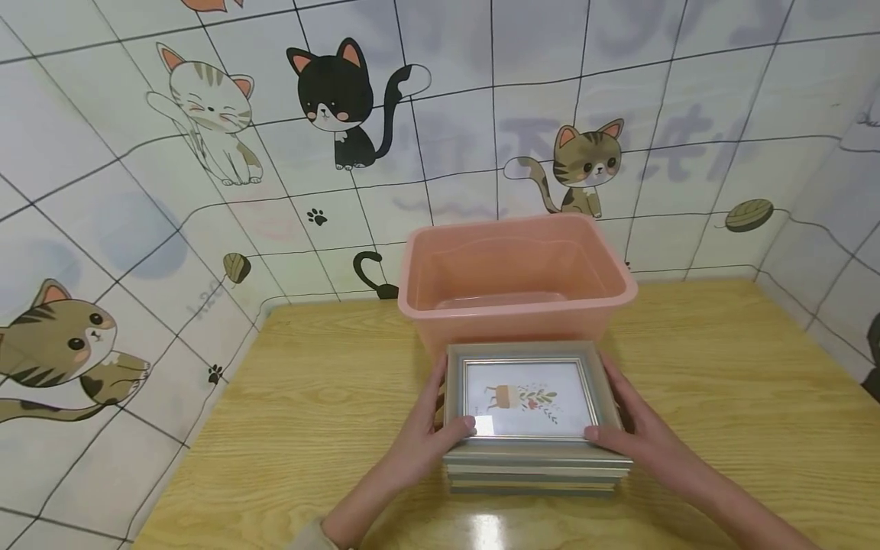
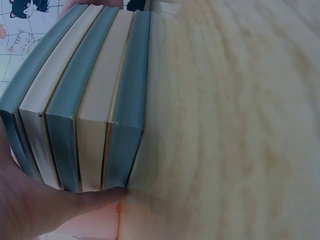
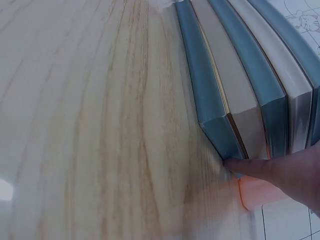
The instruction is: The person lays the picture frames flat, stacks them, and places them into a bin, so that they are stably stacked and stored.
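A stack of several picture frames (image 1: 536, 451), alternating grey-blue and cream, sits in front of the pink bin. The top frame shows a print of a potted plant (image 1: 507, 396), turned sideways, behind its glazing. My left hand (image 1: 428, 435) grips the stack's left side, thumb over the top frame's near left corner. On the opposite side my right hand (image 1: 642, 431) holds it the same way, thumb on the near right part. Both wrist views show the layered frame edges (image 2: 95, 90) pressed together, with a finger (image 3: 252, 167) reaching along the far side to the bottom frame.
Right behind the stack stands the pink plastic bin (image 1: 516, 312), its inside bare. The wooden tabletop (image 1: 309, 397) stretches to both sides. A wall covering with cat drawings (image 1: 454, 137) rises at the back and sides, and a dark object (image 1: 873, 359) shows at the right edge.
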`<state>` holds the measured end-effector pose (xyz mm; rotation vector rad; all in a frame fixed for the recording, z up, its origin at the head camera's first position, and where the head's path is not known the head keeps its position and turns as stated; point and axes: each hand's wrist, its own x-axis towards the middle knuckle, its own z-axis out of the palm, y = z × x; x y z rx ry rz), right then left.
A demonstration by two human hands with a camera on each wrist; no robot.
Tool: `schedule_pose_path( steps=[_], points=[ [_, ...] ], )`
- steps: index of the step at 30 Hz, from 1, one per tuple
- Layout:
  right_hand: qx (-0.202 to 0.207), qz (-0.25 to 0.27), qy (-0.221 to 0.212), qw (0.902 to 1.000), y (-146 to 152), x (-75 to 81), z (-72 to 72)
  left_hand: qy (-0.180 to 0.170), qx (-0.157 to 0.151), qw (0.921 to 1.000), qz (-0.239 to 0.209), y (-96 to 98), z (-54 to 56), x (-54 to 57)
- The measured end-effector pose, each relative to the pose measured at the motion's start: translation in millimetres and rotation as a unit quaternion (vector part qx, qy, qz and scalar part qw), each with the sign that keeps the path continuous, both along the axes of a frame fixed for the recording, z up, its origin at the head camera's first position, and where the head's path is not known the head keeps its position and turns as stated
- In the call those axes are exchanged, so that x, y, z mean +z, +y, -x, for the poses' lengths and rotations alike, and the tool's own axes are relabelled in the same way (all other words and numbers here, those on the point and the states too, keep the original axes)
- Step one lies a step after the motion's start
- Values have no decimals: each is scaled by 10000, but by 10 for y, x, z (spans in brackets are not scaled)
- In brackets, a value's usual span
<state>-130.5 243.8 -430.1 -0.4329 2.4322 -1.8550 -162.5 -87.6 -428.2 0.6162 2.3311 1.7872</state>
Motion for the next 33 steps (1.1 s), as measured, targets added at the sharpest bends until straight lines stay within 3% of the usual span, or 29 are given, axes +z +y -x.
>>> schedule_pose_path(
  steps=[6,10,25,29,33],
  points=[
    [178,280,-28,9994,-13,-24,-7,108,-145,9998,29,-18,-3,-40],
    [221,464,-237,9984,-33,-16,-1,3,-189,9998,91,-29,4,-42],
    [233,-12,-338,9992,5,-30,3,-36,-573,9979,305,-80,19,-34],
    [182,41,-264,9995,-1,-65,-7,27,-727,9970,275,-89,25,-50],
    [89,275,-241,9993,-26,-113,-24,25,-675,9976,166,-87,24,-74]
  ],
)
